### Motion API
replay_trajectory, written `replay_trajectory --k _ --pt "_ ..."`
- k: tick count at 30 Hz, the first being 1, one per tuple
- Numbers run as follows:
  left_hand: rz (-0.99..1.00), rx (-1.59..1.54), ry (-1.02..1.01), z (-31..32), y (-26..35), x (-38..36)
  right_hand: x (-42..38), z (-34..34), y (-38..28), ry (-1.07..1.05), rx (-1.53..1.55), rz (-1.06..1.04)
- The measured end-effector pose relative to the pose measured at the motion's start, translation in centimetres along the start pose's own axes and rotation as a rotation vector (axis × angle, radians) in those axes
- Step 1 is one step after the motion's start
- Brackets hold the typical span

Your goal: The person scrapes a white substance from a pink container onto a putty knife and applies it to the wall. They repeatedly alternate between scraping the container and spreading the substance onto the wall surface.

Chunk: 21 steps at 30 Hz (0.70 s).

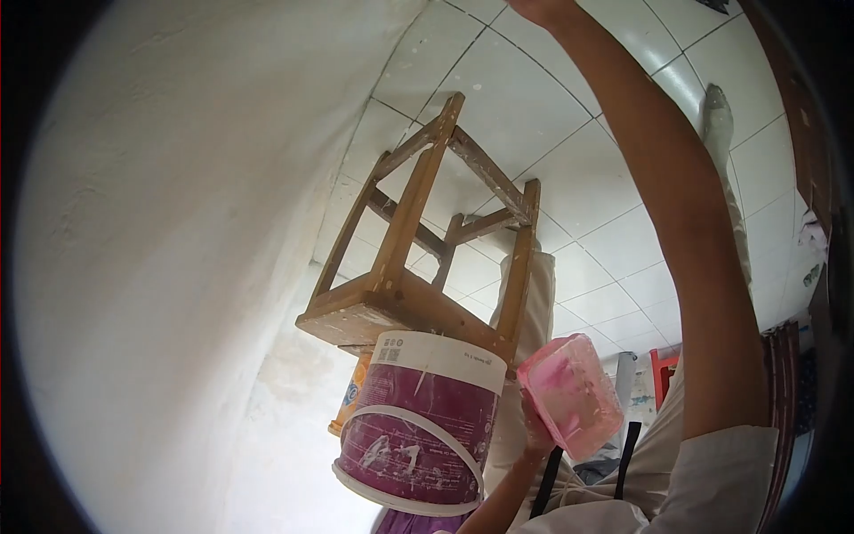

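Observation:
My left hand [537, 434], low and right of centre, supports a translucent pink plastic container [572, 396] by its side and underside. Whitish and pink smears mark the container, and most of my fingers are hidden by it. My right arm stretches up the right side. My right hand [532, 8] is cut off by the top edge; its fingers and anything in them are out of sight. Left of the container, a purple and white paint bucket [418, 427] with a white handle rests against the seat of a paint-spotted wooden stool [405, 307].
A pale wall [169, 267] fills the left side. White floor tiles [534, 98] lie around the stool legs. An orange container [350, 396] is partly behind the bucket. My trouser legs and feet show near the stool. A red object [661, 374] stands at the lower right.

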<state>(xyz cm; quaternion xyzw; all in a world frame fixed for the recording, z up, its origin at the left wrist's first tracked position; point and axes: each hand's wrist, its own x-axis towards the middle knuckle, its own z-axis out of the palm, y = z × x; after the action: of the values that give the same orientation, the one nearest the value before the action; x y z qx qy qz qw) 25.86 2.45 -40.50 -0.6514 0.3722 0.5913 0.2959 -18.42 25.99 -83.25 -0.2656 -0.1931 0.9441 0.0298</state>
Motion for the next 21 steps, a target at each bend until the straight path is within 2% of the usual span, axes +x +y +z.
replay_trajectory --k 2,4,6,7,8,9,11,12,13,15,16,18,19,20,21 --pt "0.060 0.122 -0.079 0.1 0.3 -0.2 -3.9 -0.3 -1.6 0.057 -0.048 0.025" --pt "0.057 0.106 -0.056 -1.0 -0.1 0.1 -4.4 -0.8 -0.6 0.115 -0.080 0.045" --pt "0.050 0.095 -0.027 -1.5 -0.2 0.1 -3.0 -1.6 3.6 0.340 -0.643 0.220" --pt "0.213 0.250 -0.050 -1.2 -0.4 0.1 -1.2 -3.2 7.7 0.296 -0.566 0.119" --pt "0.293 0.329 -0.060 -0.8 -0.3 0.0 0.4 -4.1 11.2 0.251 -0.488 0.022" --pt "0.375 0.407 -0.064 -0.4 -0.1 -0.1 0.6 -1.9 12.2 0.254 -0.483 0.026" --pt "0.014 0.004 -0.004 0.9 1.0 0.5 0.3 6.1 13.6 0.558 -0.803 0.082" --pt "0.019 0.006 -0.007 1.6 1.3 0.3 -0.3 9.3 14.1 0.712 -0.962 0.108" --pt "0.043 0.079 -0.008 2.3 1.5 0.0 -1.3 11.7 14.5 0.751 -0.834 0.058" --pt "0.065 0.156 -0.016 2.6 1.5 0.1 -4.3 13.5 15.0 0.696 -0.742 -0.065" --pt "0.042 0.069 -0.064 2.6 1.1 0.1 -6.1 13.6 15.1 0.602 -0.776 -0.135" --pt "0.022 -0.013 -0.119 2.3 1.1 0.4 -10.0 12.4 13.4 0.388 -1.049 -0.223" --pt "0.022 0.123 -0.076 2.1 1.1 0.2 -10.4 10.2 13.8 0.389 -1.051 -0.221" --pt "0.026 0.256 -0.036 2.0 1.0 0.3 -10.1 7.4 15.1 0.283 -1.096 -0.117" --pt "0.024 0.252 -0.036 2.2 1.1 0.3 -10.8 8.2 13.2 0.177 -1.139 -0.007"
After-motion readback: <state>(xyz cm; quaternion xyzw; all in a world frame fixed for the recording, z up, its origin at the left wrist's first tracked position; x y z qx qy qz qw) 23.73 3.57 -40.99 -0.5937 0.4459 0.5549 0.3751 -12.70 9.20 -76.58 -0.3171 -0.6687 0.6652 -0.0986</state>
